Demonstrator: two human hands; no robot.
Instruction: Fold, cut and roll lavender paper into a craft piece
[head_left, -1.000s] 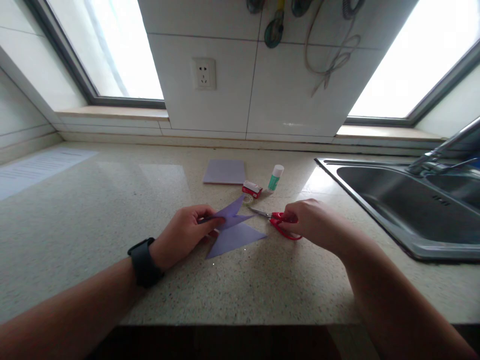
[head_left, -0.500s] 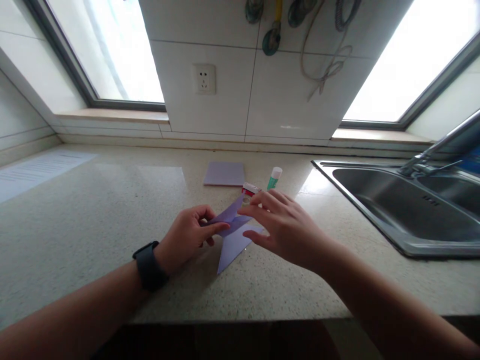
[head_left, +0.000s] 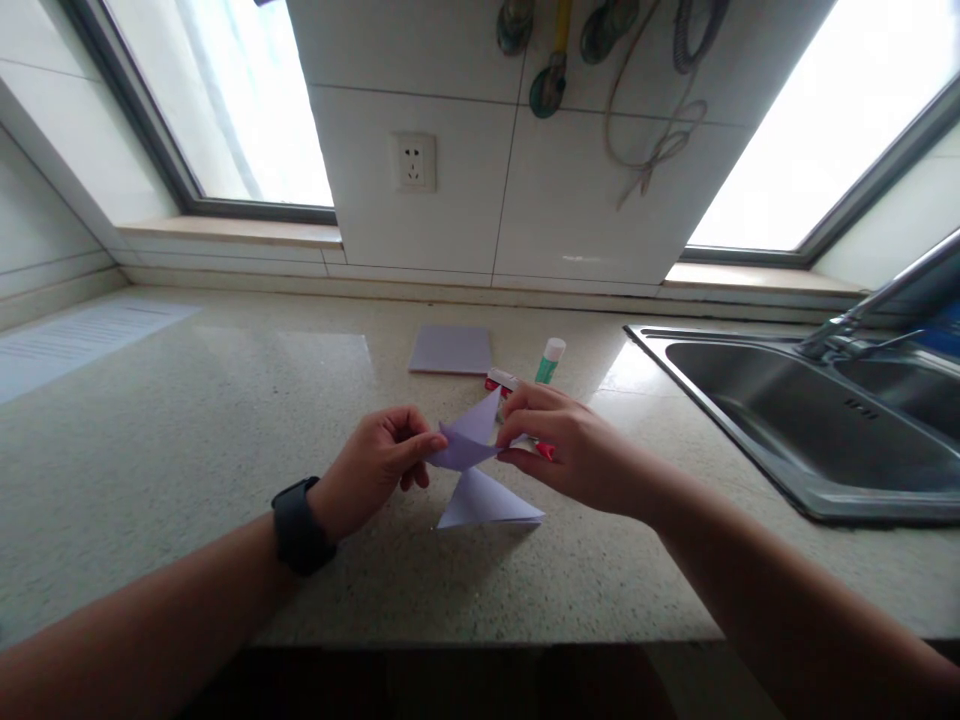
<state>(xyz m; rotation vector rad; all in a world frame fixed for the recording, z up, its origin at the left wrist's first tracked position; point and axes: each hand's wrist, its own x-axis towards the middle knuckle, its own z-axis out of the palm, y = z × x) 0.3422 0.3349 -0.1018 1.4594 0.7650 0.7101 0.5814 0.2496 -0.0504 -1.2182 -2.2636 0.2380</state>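
At the frame's centre, a folded lilac paper shape [head_left: 471,450] is being pinched by left hand [head_left: 379,465] and right hand [head_left: 574,445] fingers, raised off the speckled tabletop [head_left: 187,430] so its creases are being worked freely.

Folded lilac paper [head_left: 472,452] raised off the counter; pointed flaps up and down.

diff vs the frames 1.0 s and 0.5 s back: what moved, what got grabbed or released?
The right hand let go of the red scissors, crossed left and took a grip on the purple folded paper. The paper's lower flap swung round and now points right. The left hand kept its pinch on the paper throughout. The purple pad, glue stick and sink stayed put.
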